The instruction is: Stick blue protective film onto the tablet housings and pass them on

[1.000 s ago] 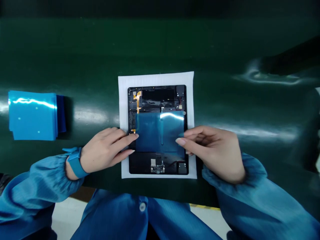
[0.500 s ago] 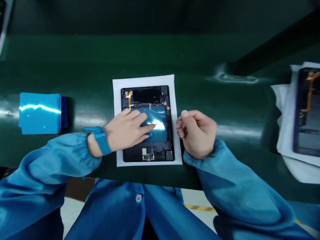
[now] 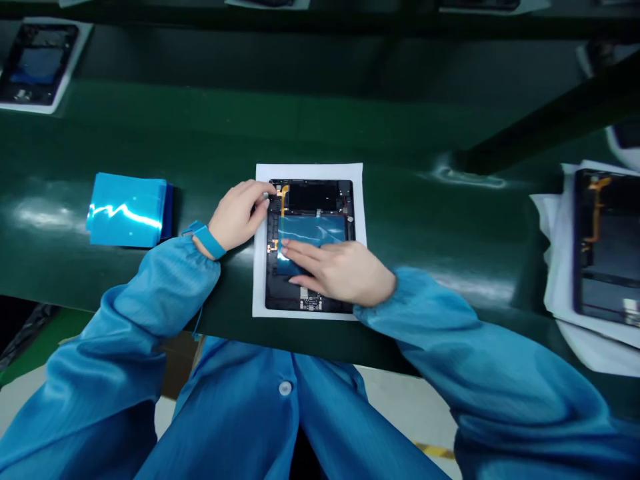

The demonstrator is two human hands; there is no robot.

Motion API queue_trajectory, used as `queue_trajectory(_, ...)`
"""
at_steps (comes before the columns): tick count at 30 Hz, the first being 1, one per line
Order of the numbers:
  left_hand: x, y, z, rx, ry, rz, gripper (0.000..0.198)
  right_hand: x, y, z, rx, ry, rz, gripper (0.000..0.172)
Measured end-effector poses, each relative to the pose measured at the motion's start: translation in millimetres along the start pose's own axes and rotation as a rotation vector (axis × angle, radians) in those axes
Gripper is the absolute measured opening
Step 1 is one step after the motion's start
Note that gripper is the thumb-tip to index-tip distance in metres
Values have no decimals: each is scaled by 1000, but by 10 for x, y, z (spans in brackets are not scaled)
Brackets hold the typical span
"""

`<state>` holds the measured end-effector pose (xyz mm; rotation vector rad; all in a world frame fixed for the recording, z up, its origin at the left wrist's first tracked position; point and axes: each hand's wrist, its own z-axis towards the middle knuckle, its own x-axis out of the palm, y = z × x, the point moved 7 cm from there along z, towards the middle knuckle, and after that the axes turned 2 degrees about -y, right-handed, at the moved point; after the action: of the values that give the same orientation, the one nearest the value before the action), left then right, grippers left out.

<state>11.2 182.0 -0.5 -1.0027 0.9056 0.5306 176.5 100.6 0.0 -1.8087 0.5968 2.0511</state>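
An opened tablet (image 3: 340,303) lies on a white sheet (image 3: 260,293), its inner parts, orange flex cable and small circuit board showing. Blue glossy film (image 3: 320,230) covers its middle. My right hand (image 3: 345,270) lies over the film from the right, fingers stretched out, fingertips pressed on its left part; nothing is held in it. At the tablet's upper left edge, my left hand (image 3: 240,213) has its bent fingers and thumb on the rim near the flex cable. A blue strap circles my left wrist.
A stack of blue film sheets (image 3: 127,210) lies to the left on the green table (image 3: 425,220). Another opened tablet (image 3: 610,247) rests on white sheets at the right. One more tablet (image 3: 37,63) is at the far left. A dark bar (image 3: 540,110) slants across the upper right.
My left hand has moved off the film to the tablet's upper left edge. My right hand has gone from curled beside the tablet to flat on the film. The view has shifted.
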Motion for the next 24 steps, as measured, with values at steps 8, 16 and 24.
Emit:
queue_trajectory(8, 152, 38, 23, -12, 67, 16, 33, 42, -85, 101, 120, 7, -66, 59)
queue_trajectory(16, 161, 28, 33, -16, 77, -6, 32, -28, -137, -85, 261, -48, -79, 58)
queue_trajectory(24, 172, 32, 26, 14, 60, 30, 31, -38, 321, -280, 44, -31, 15, 53)
